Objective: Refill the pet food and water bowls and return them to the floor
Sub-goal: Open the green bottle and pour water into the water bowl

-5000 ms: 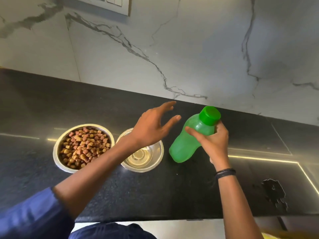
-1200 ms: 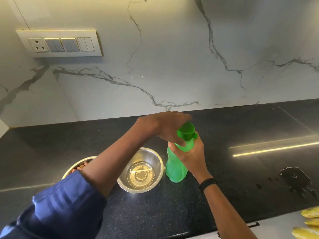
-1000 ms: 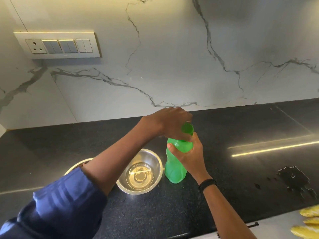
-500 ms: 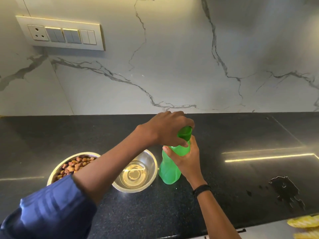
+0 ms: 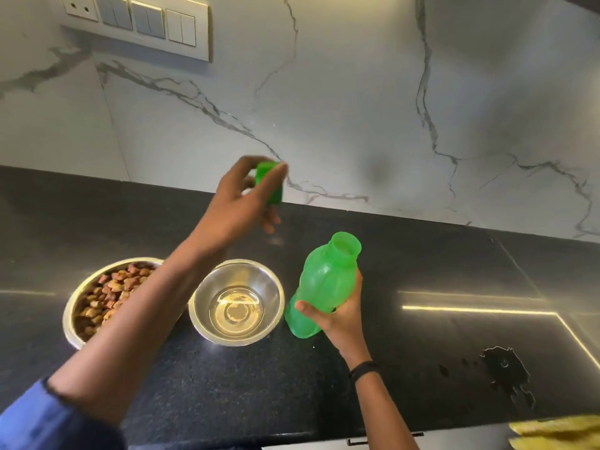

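Observation:
Two steel bowls stand on the black countertop [image 5: 227,384]. The left bowl [image 5: 73,315] is full of brown kibble, partly hidden by my left forearm. The right bowl [image 5: 236,302] holds a little water at the bottom. My right hand [image 5: 341,315] grips a green plastic bottle [image 5: 319,284] around its middle, just right of the water bowl, its mouth uncapped. My left hand [image 5: 242,199] is raised above and behind the bowls and pinches the green cap [image 5: 269,185] in its fingers.
A marble backsplash rises behind the counter, with a switch panel [image 5: 143,22] at upper left. A puddle of spilled water [image 5: 506,371] lies on the counter at right. Something yellow [image 5: 558,435] shows at the bottom right corner.
The cap has come off the bottle. My left hand has lifted it up and to the left, away from the bottle's mouth. My right hand still holds the bottle.

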`<state>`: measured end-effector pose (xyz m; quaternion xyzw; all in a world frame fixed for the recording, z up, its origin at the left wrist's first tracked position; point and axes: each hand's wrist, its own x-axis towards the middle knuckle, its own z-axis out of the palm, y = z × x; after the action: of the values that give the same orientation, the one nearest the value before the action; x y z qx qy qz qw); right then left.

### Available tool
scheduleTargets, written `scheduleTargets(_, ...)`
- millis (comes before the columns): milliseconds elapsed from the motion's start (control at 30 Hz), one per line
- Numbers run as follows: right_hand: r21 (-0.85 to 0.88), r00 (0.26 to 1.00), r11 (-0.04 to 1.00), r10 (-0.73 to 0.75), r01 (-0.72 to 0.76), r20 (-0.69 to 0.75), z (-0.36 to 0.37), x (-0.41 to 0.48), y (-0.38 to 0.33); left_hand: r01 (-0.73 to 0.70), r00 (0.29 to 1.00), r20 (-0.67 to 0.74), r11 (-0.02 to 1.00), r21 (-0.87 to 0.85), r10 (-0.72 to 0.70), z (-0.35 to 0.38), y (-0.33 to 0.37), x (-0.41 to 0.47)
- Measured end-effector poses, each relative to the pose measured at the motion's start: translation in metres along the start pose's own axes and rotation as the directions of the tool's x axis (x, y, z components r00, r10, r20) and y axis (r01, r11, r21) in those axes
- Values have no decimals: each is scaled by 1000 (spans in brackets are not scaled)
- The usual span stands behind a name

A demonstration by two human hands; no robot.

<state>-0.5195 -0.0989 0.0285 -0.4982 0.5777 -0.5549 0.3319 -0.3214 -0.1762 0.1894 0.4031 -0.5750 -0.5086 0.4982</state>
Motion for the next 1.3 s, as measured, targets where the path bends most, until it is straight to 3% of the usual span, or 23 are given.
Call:
scheduleTargets(200, 2, 996, 997, 79, -79, -42, 7, 2, 11, 271, 951, -98, 944, -189, -293, -38, -60, -38)
scheduleTargets(533, -49, 981, 990, 121, -130, -153, 15, 12, 9, 386, 829, -232, 821, -421, -509, -59, -91, -70)
scheduleTargets(633, -176, 984, 982, 45, -76, -171, 19, 10, -4, 403, 823, -201, 796, -451, -531, -61, -91, -77)
scheduleTargets(800, -424, 998, 905, -22, -7, -64, 5, 4, -26, 404, 810, -232, 799, -444, -539, -67, -89, -87)
scheduleTargets(1000, -663, 996, 745, -31, 77, 81, -13, -1, -43, 402, 814, -230, 803, -439, -534, -74, -86, -98)
scheduleTargets(1300, -800, 985, 584, 7, 136, 173, -14, -5, -52, 420, 791, -257, 798, -431, -555, -75, -90, -104)
